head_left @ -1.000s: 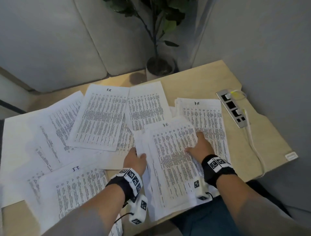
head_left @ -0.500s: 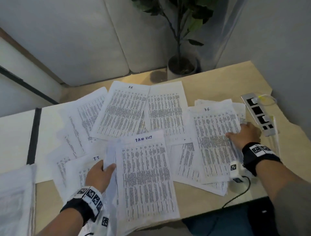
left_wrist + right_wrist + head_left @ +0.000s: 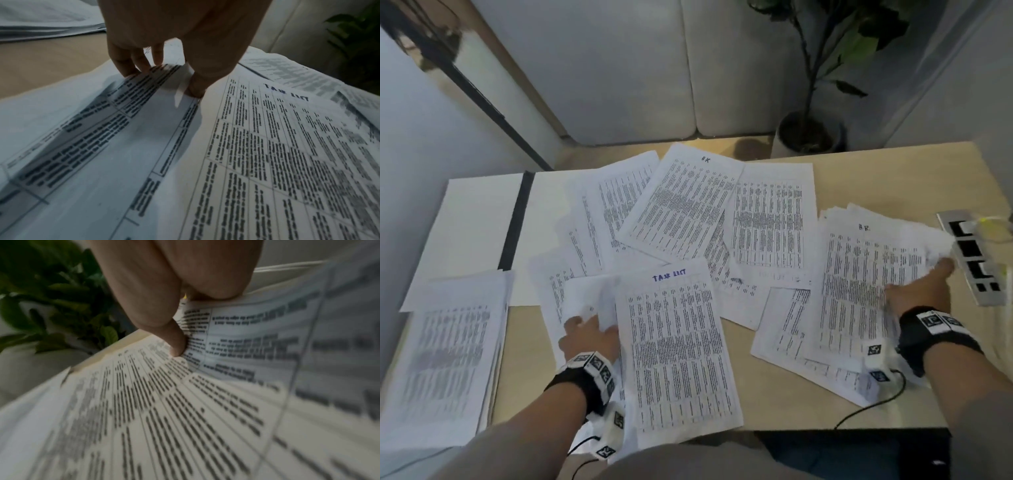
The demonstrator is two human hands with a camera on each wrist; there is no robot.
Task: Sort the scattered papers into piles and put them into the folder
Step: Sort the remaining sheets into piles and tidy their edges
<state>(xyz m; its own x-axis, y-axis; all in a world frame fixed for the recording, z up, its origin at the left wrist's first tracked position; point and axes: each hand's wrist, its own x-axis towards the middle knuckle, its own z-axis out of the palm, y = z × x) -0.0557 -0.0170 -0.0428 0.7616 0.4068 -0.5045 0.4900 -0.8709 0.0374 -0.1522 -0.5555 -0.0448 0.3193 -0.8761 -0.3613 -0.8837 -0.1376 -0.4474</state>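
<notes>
Printed sheets lie scattered over the wooden table (image 3: pixel 784 370). The open white folder (image 3: pixel 472 222) with a black spine lies at the back left, and a sorted stack (image 3: pixel 448 359) sits in front of it. My left hand (image 3: pixel 589 323) pinches the lifted, curled edge of a sheet (image 3: pixel 592 298) just left of the "TASK LIST" sheet (image 3: pixel 674 346); in the left wrist view the thumb (image 3: pixel 195 91) presses on top and the fingers (image 3: pixel 131 68) go underneath. My right hand (image 3: pixel 928 284) grips the raised right edge of the "BR" pile (image 3: pixel 859 284), thumb (image 3: pixel 176 347) on top.
A power strip (image 3: pixel 972 257) with a plug and white cable lies just right of my right hand. A potted plant (image 3: pixel 808 133) stands behind the table's far edge. More sheets (image 3: pixel 688 212) overlap across the table's middle and partly cover the folder.
My right hand slid the "BR" pile right toward the power strip and lifted its edge. My left hand moved left with a curled sheet, uncovering the "TASK LIST" sheet.
</notes>
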